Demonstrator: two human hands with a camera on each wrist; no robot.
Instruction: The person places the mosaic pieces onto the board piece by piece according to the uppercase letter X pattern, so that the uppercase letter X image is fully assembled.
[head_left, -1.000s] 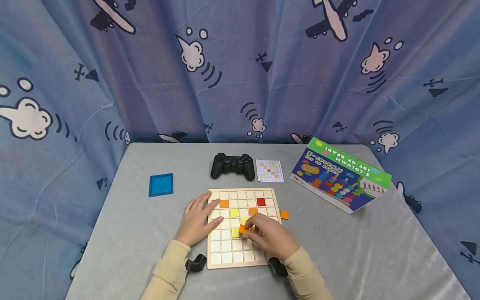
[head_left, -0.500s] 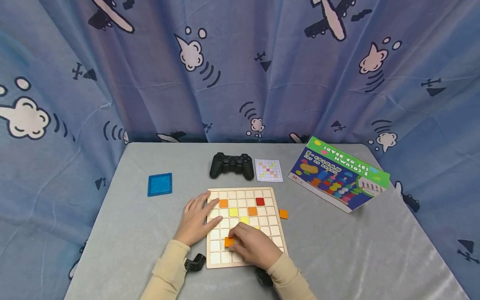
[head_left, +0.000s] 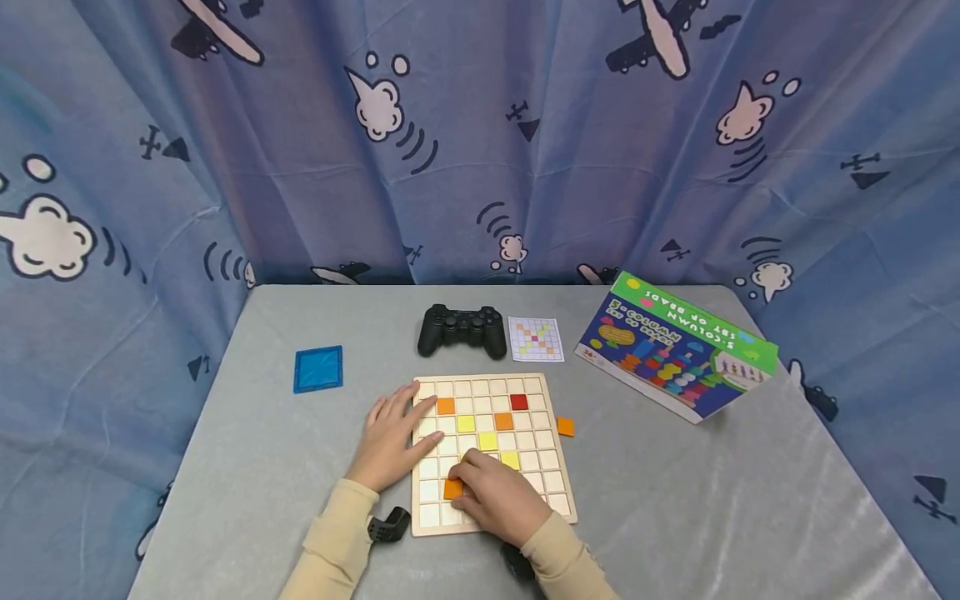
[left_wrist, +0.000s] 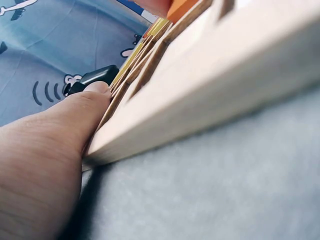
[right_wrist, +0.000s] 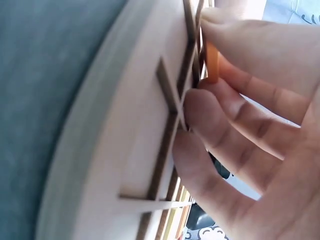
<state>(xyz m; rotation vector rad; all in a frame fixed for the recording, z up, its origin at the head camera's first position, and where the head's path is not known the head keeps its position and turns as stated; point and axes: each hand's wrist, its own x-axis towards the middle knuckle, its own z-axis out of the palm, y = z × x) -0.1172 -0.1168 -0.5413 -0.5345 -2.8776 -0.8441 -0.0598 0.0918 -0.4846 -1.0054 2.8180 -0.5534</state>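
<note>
From the head camera, the right hand (head_left: 495,502) pinches an orange tile (head_left: 453,488) over the near left part of the wooden grid board (head_left: 551,467), which lies near the table's (head_left: 675,500) front edge, while the left hand (head_left: 390,442) rests flat with relaxed fingers on the board's left edge. The left wrist camera shows a fingertip (left_wrist: 95,95) pressed against the board's side. The right wrist camera shows curled fingers (right_wrist: 240,150) gripping the orange tile (right_wrist: 212,62) against the grid.

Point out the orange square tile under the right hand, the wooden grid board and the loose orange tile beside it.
orange square tile (head_left: 452,489), head view, its exposed left part.
wooden grid board (head_left: 550,461), head view, bare right-side cells.
loose orange tile (head_left: 566,427), head view, its centre.
</note>
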